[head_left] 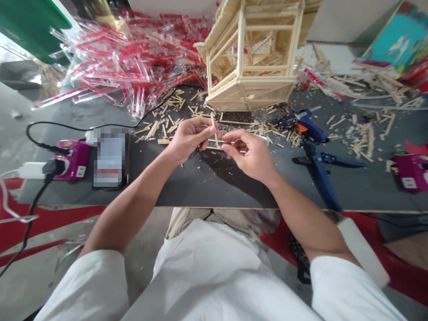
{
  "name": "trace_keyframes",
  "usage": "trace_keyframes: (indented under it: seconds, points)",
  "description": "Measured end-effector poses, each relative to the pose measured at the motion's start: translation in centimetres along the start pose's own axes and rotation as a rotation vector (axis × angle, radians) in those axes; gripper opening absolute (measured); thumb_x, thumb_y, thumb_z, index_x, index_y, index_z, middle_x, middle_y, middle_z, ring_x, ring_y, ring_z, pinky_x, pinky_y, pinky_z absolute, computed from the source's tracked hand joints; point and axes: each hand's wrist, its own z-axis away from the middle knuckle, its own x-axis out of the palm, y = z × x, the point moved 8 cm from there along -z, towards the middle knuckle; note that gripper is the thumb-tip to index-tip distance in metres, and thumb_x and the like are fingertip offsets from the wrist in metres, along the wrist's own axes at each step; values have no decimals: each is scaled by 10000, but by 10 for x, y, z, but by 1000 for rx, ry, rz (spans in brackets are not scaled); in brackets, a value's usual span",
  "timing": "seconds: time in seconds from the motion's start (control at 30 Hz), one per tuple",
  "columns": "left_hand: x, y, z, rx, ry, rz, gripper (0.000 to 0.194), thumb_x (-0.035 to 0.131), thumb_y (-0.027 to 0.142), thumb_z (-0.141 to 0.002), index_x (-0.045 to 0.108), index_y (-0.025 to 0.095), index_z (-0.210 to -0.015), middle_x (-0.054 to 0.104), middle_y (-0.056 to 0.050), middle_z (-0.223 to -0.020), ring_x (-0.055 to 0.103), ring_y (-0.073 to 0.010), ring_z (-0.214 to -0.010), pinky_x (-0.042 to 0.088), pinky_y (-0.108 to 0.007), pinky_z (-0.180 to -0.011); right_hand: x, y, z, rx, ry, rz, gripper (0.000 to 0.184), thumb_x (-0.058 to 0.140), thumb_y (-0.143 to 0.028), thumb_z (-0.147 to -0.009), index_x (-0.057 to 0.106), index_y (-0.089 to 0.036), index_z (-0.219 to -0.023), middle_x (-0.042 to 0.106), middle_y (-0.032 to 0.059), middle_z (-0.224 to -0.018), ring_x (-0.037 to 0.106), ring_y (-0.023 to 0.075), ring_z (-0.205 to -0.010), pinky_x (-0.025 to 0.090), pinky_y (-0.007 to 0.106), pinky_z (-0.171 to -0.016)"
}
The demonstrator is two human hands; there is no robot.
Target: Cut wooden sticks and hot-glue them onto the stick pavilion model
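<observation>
A short pale wooden stick [216, 140] stands nearly upright between my two hands. The thumb and fingers of my left hand [191, 139] pinch it. Close by on its right is my right hand [248, 151], its fingers curled in and the fingertips beside the stick's lower part. Whether those fingertips grip anything is hard to see. Under the hands, longer thin sticks [163, 141] lie across the dark table. Just beyond stands a wooden model house [240, 80] built from such sticks, with an open frame and a roof edge.
Red-and-clear plastic wrappers [133, 62] heap at the back left. Cut stick pieces [154, 129] litter the table [187, 187]. On the right lie a blue glue gun [306, 122] and blue-handled cutters [317, 169]. Leftward are a phone [110, 156] and a purple power socket [72, 158] with cables.
</observation>
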Motion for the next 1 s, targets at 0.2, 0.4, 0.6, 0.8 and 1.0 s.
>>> trace_keyframes:
  seconds: [0.2, 0.4, 0.6, 0.8, 1.0]
  points:
    - [2, -1, 1, -7, -10, -7, 371, 876, 462, -879, 755, 145, -1029, 769, -55, -862, 536, -26, -491, 432, -167, -462, 1, 0, 0, -13, 2, 5, 350, 755, -544, -962, 721, -232, -1118, 767, 30, -993, 658, 133, -662, 563, 321, -682]
    - [1, -1, 0, -13, 6, -5, 384, 895, 464, -856, 749, 139, -998, 762, -49, -862, 529, -20, -476, 423, -170, -449, 0, 0, 0, 9, -5, 7, 326, 742, -526, -976, 723, -234, -1120, 767, 35, -1009, 652, 134, -676, 557, 319, -693]
    - [3, -1, 1, -12, -14, 19, 363, 876, 441, -884, 735, 134, -1017, 773, -59, -863, 532, -22, -475, 417, -172, -450, 5, 10, 2, 138, -39, -107, 369, 726, -576, -976, 720, -224, -1086, 758, 32, -952, 672, 132, -637, 540, 298, -611]
    - [5, -3, 2, -27, -30, 22, 390, 872, 469, -884, 713, 145, -1031, 792, -75, -908, 561, -31, -485, 419, -176, -451, 19, 24, 1, 283, -135, -294, 489, 762, -684, -899, 677, -210, -984, 745, 21, -880, 678, 124, -618, 547, 278, -590]
    - [8, -1, 2, -18, -42, 21, 410, 875, 499, -873, 700, 152, -1003, 786, -65, -883, 567, -35, -478, 426, -176, -445, 23, 20, 2, 326, -196, -395, 537, 761, -714, -882, 680, -189, -960, 743, 32, -886, 674, 113, -636, 534, 254, -571]
